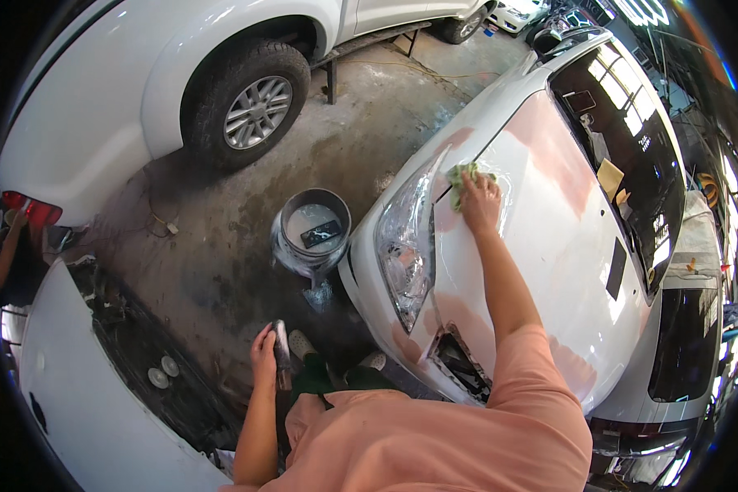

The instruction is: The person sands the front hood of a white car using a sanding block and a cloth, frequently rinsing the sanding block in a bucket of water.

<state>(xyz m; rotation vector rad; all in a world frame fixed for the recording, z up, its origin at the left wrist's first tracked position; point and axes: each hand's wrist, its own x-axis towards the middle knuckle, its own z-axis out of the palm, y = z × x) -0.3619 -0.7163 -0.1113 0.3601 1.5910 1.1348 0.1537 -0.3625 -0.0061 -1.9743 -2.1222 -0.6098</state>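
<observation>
My right hand [479, 201] presses a wet green cloth [461, 182] against the white car hood [541, 254], close to the upper end of the headlight [406, 246]. The fingers lie over the cloth. Pinkish-brown patches [553, 156] mark the hood's paint, and the surface around my hand shines wet. Low at my left side, my left hand [262, 359] grips a long, narrow sanding block [282, 353], dark with a pale face. Its underside is hidden from me.
A bucket [285, 234] of cloudy water stands by the bumper, a dark rectangular piece [321, 234] inside. A white pickup [172, 74] is parked on the far left. A detached white panel [82, 394] lies at lower left. Another person's arm [10, 250] shows at the left edge.
</observation>
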